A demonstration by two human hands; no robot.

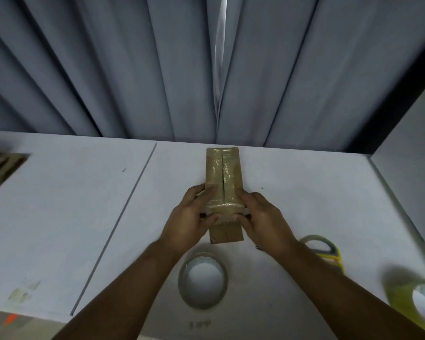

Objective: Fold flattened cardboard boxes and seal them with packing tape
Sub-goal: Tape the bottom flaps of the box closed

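A small brown cardboard box [223, 173] lies lengthwise on the white table [304, 192], its top seam covered with shiny clear tape. My left hand [189, 217] grips the box's near left side, thumb on the taped near edge. My right hand [260, 215] grips the near right side, its thumb pressing the tape end down over the near face. A clear tape roll [203, 280] lies flat on the table just in front of the box, between my forearms.
A yellow and grey handled tool [326, 251] lies right of my right forearm. Another tape roll, yellowish, [417, 300] sits at the right front edge. Flattened cardboard [0, 170] is stacked at the far left. Grey curtains [133, 69] hang behind the table.
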